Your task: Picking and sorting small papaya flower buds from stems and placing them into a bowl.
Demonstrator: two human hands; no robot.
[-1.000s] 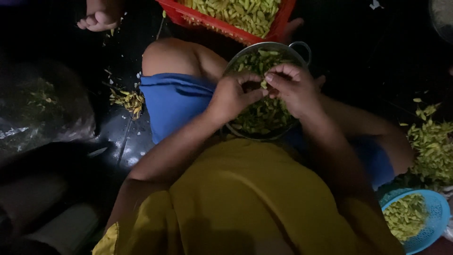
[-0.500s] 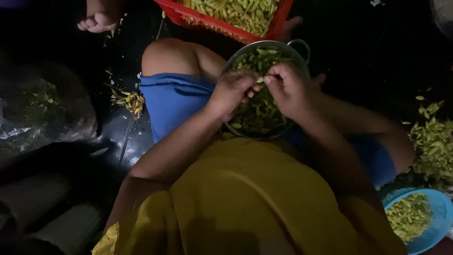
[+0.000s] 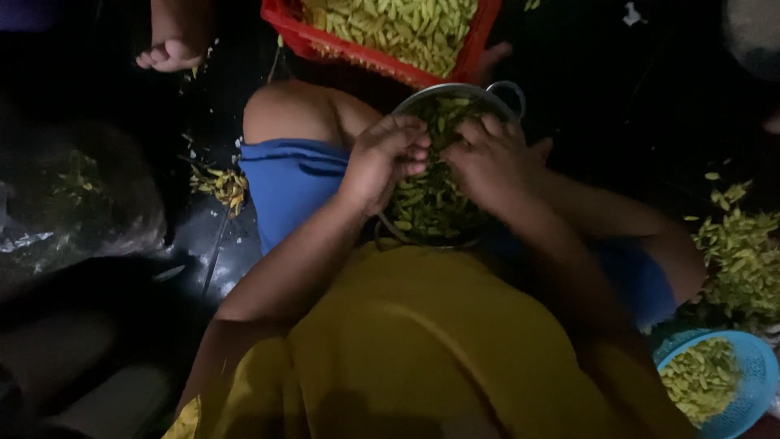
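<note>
While the person sits on the dark floor, a round metal bowl (image 3: 487, 93) of green pods (image 3: 426, 203) rests in the lap against the blue shorts (image 3: 288, 183). Both hands are down in it: the left hand (image 3: 388, 158) has its fingers curled on the pods, and the right hand (image 3: 490, 158) lies just beside it, knuckles up; what it pinches I cannot tell. A red basket (image 3: 357, 53) of pale pods stands beyond the bowl, and a blue basket (image 3: 751, 382) sits at the right.

dark floor (image 3: 650, 106); red crate (image 3: 479, 32); blue basket (image 3: 751, 390); loose pods (image 3: 743, 252)
</note>
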